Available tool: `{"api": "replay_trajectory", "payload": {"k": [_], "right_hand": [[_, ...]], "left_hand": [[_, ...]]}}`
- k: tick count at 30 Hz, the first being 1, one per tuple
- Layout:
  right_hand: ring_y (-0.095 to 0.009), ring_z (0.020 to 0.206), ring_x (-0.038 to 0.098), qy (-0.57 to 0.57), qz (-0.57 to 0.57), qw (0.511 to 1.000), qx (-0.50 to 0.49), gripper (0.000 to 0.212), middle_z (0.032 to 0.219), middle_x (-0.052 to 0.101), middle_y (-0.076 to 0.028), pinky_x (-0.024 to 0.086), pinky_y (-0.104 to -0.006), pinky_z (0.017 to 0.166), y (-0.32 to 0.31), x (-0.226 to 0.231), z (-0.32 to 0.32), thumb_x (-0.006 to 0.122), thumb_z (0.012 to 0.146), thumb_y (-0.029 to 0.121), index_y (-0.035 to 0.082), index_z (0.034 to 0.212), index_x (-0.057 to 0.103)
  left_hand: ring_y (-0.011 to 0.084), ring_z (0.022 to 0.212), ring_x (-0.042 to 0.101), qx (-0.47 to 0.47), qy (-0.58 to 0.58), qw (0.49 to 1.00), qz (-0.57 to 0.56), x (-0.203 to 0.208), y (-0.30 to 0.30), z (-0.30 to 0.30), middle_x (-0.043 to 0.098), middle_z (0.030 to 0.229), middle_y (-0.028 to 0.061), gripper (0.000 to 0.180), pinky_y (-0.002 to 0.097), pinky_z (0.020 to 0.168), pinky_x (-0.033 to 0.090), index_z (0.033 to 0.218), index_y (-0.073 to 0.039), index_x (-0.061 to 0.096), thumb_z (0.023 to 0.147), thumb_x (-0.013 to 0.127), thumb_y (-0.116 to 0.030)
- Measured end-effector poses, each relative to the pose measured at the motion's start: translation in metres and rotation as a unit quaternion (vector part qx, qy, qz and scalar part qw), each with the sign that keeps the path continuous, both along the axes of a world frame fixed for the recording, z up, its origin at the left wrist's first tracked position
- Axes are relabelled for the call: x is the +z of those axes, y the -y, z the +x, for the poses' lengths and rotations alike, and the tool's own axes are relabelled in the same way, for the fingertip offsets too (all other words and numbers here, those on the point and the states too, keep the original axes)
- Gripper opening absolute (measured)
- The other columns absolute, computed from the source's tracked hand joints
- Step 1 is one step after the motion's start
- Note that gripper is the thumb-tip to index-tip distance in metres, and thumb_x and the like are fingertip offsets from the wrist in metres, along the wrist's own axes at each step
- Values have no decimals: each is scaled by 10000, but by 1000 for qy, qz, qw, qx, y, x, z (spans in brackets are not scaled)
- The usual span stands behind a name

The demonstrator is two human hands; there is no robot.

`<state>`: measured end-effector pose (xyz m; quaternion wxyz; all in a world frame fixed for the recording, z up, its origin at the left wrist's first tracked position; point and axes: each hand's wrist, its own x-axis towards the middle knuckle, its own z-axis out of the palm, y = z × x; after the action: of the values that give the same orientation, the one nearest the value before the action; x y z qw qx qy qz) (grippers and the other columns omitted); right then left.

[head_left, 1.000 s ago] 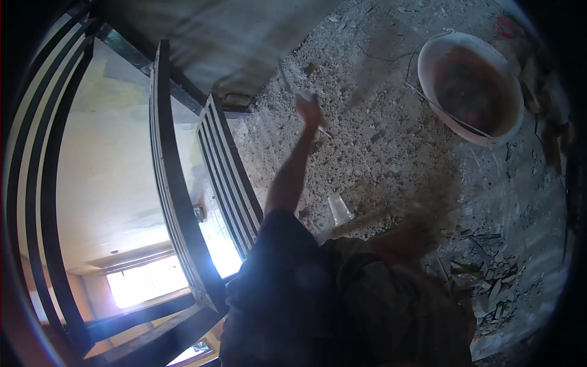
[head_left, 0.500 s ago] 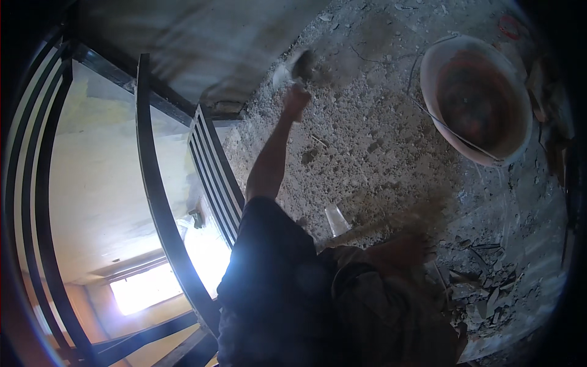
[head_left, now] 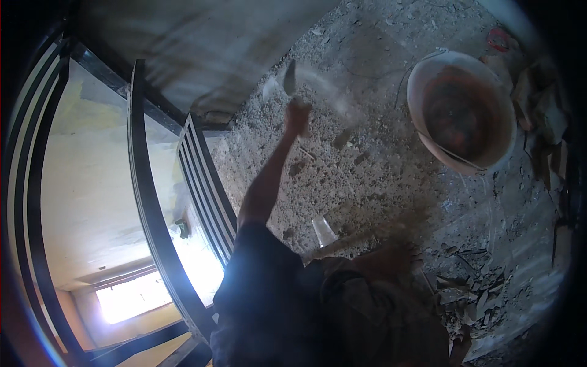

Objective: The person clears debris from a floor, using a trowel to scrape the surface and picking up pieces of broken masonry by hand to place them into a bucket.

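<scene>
My left hand (head_left: 298,116) reaches out on a bare forearm from a dark sleeve, over a rubble-strewn floor (head_left: 367,177). Its fingers are closed round a hand trowel (head_left: 290,77), whose dark pointed blade stands up beyond the fist, near the foot of the wall. A pale blurred patch lies beside the blade, and a whitish streak of dust or debris trails to its right. No right hand can be made out. A shadowed bare limb (head_left: 385,263) shows at lower centre, too dark to tell whether it is a knee or forearm.
A whitish bucket (head_left: 419,125) with a reddish inside and wire handle stands at right. Broken pieces (head_left: 471,287) lie at lower right, and more debris (head_left: 544,116) beyond the bucket. A clear plastic cup (head_left: 324,231) lies near my body. Dark metal railing (head_left: 150,202) runs along the left.
My view has shifted slightly, so the bucket and railing sit lower and farther left. The trowel blade now points more upright, and a dust streak shows beside it.
</scene>
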<state>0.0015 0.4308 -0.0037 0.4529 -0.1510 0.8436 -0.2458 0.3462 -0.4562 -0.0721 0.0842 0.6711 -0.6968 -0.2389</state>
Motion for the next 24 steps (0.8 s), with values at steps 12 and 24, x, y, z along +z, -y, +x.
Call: {"api": "replay_trajectory", "payload": {"k": [12, 24], "right_hand": [[-179, 684, 537, 34, 52, 995, -76, 433, 840, 574, -89, 428, -278, 577, -26, 13, 49, 413, 704, 42, -20, 1124, 495], [-175, 664, 523, 43, 5, 997, -62, 484, 837, 573, -113, 422, -267, 574, 10, -9, 15, 412, 670, 80, 9, 1141, 500]], "left_hand": [[310, 993, 627, -118, 223, 967, 27, 35, 101, -166, 656, 1027, 175, 420, 410, 837, 482, 1047, -46, 630, 688, 632, -264], [298, 725, 634, -523, 212, 824, 56, 42, -165, -111, 633, 839, 132, 450, 459, 732, 481, 1125, -34, 518, 720, 599, -215]]}}
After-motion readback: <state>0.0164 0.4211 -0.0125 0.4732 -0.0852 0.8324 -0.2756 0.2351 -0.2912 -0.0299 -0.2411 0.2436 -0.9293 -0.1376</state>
